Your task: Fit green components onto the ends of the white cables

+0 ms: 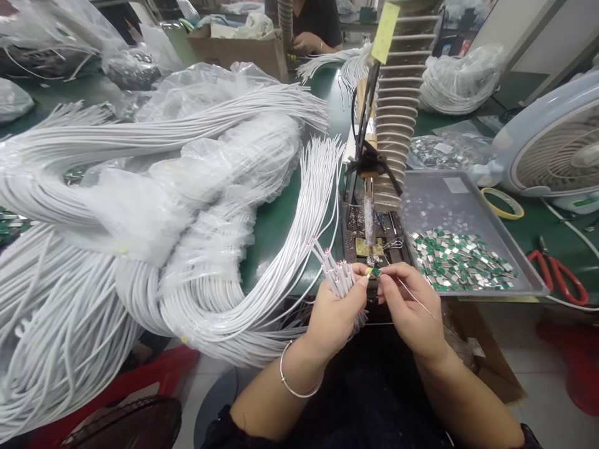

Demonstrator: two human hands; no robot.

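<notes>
A bunch of white cables [337,274] with reddish stripped ends is gripped in my left hand [334,312]. Between that hand's thumb and forefinger sits a small green-and-yellow piece [373,272], seemingly a circuit board. My right hand [412,305] pinches a thin solder wire [416,299], its fingertips close to the board. Just above both hands, a soldering iron [369,212] is fixed tip-down on a stand. Whether the board touches the tip, I cannot tell.
Long white cable bundles [224,280], partly in plastic, cover the left. A grey tray [472,187] of small green-and-silver boards [463,259] lies right, near red-handled cutters [556,274], yellow tape [502,204] and a fan [561,137]. A ribbed hose [397,112] hangs behind the iron; a person [318,25] sits opposite.
</notes>
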